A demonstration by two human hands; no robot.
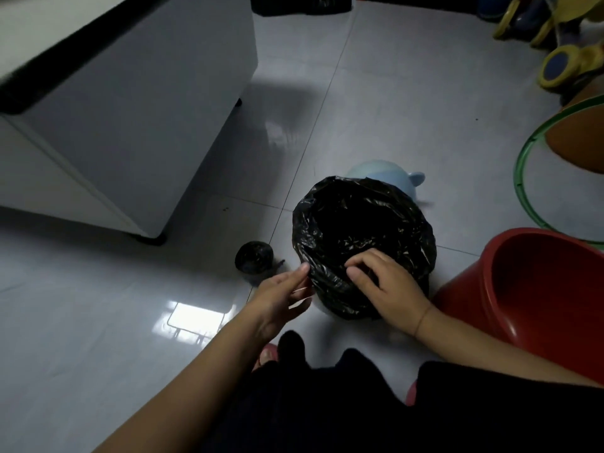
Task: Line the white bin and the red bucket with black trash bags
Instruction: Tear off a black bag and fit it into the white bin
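Observation:
A black trash bag [359, 223] is spread over the mouth of the white bin and folded down its outside; only a sliver of the white bin [323, 309] shows under the bag's hem. My right hand [389, 289] pinches the bag's near rim, fingers curled into the plastic. My left hand [281, 295] rests against the bag's left side, fingertips touching the folded edge. The red bucket [536, 289] stands just right of the bin, with no bag in it. A roll of black bags [254, 258] lies on the floor left of the bin.
A white cabinet [130, 109] on short feet fills the upper left. A pale blue plastic lid [385, 174] lies behind the bin. A green hoop [523, 191] and an orange object sit at the right, yellow-blue toys at the top right. The floor is glossy tile.

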